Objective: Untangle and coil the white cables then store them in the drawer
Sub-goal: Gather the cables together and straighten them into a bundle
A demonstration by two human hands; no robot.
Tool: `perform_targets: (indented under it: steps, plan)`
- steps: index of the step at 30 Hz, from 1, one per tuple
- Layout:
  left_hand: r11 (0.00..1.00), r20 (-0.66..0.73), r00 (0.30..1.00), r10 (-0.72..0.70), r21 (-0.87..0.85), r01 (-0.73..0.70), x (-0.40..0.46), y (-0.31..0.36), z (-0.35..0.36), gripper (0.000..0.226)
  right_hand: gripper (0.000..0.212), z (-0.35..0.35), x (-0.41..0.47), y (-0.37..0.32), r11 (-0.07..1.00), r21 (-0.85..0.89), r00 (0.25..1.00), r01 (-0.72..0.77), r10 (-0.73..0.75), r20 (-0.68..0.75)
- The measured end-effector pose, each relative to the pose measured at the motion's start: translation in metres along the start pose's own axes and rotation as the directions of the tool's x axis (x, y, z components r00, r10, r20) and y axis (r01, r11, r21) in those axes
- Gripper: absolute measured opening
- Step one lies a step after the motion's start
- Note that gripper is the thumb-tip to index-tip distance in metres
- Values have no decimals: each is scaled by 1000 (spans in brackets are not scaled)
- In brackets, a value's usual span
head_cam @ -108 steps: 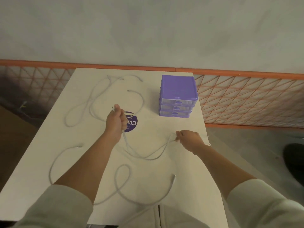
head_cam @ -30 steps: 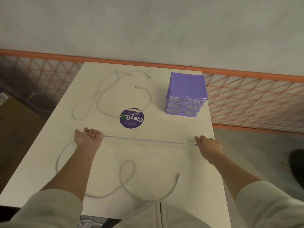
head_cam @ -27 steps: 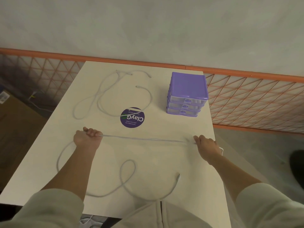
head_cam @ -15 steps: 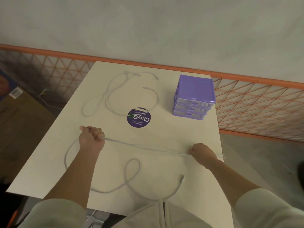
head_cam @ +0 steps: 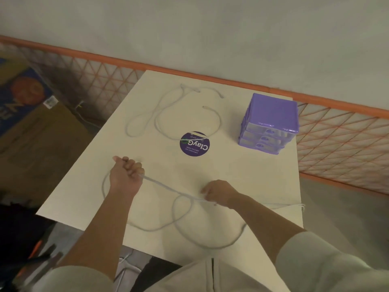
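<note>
A white cable (head_cam: 166, 187) runs in a sloping line between my two hands. My left hand (head_cam: 125, 175) grips one part of it in a fist at the table's left. My right hand (head_cam: 219, 192) pinches it near the middle of the table, and the tail trails off to the right edge (head_cam: 294, 205). Another white cable (head_cam: 179, 224) lies looped near the front edge. More white cable (head_cam: 160, 114) lies in loops at the far left. The purple drawer unit (head_cam: 271, 123) stands at the far right, all drawers closed.
The white table (head_cam: 242, 169) carries a round purple sticker (head_cam: 195, 143) in its middle. An orange mesh fence (head_cam: 341, 144) runs behind and to the right. Cardboard boxes (head_cam: 37, 131) sit on the floor to the left.
My right hand has slid left along the held cable toward my left hand, so the span between them is shorter and a longer tail trails right. The view swung left.
</note>
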State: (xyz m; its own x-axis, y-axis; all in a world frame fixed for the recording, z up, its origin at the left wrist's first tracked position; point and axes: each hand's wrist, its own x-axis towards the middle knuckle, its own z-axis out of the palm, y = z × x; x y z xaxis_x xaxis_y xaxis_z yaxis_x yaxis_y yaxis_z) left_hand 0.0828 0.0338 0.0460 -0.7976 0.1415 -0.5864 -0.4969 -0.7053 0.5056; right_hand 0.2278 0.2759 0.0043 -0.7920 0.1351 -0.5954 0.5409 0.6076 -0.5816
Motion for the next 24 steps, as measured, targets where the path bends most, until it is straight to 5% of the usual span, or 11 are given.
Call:
perform_targets:
  steps: [7,11,20,24]
  plan:
    - [992,-223,968,116,70,-103,-14,-6,-26,44,38,31,12,-29,963,-263,995,60,-80,-65]
    - [991,-244,963,111,104,-88,-18,-5,-32,44,26,48,18,-39,937,-349,994,-2,-34,-99]
    - [984,-149,986,70,171,-44,-20,2,-35,37,20,22,24,-24,988,23,922,-151,150,-356]
    - [987,-176,982,68,156,-41,-19,1,-41,30,21,2,25,-4,974,20,870,-225,210,-447]
